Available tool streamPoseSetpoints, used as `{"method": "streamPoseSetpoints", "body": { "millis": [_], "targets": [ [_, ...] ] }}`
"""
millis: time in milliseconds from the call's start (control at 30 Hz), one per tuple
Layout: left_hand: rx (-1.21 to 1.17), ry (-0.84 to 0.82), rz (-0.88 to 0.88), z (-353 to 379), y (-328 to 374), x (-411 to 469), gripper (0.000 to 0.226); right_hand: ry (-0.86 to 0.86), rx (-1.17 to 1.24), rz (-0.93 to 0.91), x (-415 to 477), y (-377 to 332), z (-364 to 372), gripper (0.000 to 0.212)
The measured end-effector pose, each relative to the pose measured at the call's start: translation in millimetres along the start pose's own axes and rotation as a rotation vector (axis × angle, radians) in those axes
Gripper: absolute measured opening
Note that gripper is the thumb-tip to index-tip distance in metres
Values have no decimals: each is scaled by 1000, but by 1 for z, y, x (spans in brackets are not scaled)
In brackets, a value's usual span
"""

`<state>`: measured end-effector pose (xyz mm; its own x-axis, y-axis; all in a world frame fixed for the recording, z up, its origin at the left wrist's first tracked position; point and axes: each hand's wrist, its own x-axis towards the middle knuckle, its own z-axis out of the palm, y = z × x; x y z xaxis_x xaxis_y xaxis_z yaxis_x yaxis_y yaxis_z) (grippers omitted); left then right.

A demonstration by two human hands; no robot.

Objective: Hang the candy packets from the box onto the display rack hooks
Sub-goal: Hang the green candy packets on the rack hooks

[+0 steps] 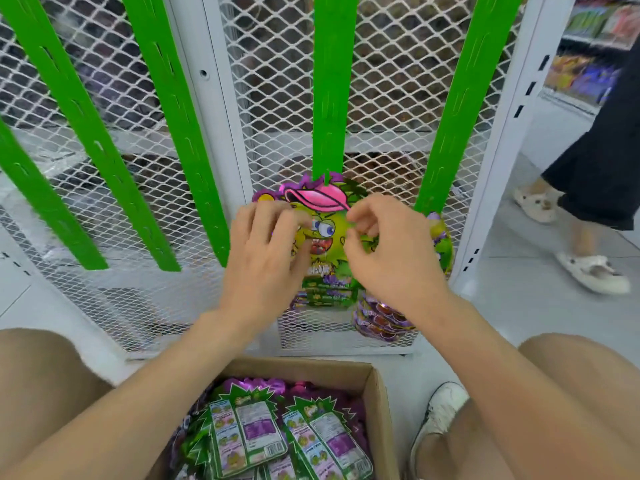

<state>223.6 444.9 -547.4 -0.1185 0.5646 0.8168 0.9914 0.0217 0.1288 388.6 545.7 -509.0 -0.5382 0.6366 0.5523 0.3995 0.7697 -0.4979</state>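
Note:
A green and purple candy packet [325, 216] with a pink-capped cartoon face hangs at the lower end of the middle green hook strip [330, 98]. My left hand [266, 258] lies flat against the packet's left side with straight fingers. My right hand [384, 251] pinches its right edge with curled fingers. More packets hang beneath it [325, 292] and on the neighbouring strip to the right [441, 237]. An open cardboard box [377, 386] between my knees holds several packets [249, 434] lying back side up.
White wire-mesh rack panels [277, 98] carry further green strips [69, 116] to the left and right [464, 109]. A stack of purple packets [377, 320] leans at the rack's foot. Another person's legs in sandals [588, 268] stand at the right. Product shelves [588, 64] lie behind them.

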Motion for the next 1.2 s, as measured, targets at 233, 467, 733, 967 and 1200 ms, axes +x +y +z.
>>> {"method": "streamPoseSetpoints", "body": {
  "millis": [233, 467, 733, 967, 1200],
  "targets": [
    [-146, -1286, -37, 54, 2, -125, 19, -1085, -364, -140, -64, 14, 28, 19],
    [-35, -1673, 316, 89, 31, -244, 79, -1245, -578, -114, -83, 45, 43, 35],
    [-57, -1443, 472, 92, 21, -250, 41, -1222, -484, -114, -77, 46, 47, 37],
    [-333, -1248, -26, 80, 12, -206, 33, -1298, -418, -118, -85, 36, 51, 49],
    [-708, -962, -576, 30, -1, -130, 29, -997, -339, -12, -72, 48, 44, 29]
  ]
}}
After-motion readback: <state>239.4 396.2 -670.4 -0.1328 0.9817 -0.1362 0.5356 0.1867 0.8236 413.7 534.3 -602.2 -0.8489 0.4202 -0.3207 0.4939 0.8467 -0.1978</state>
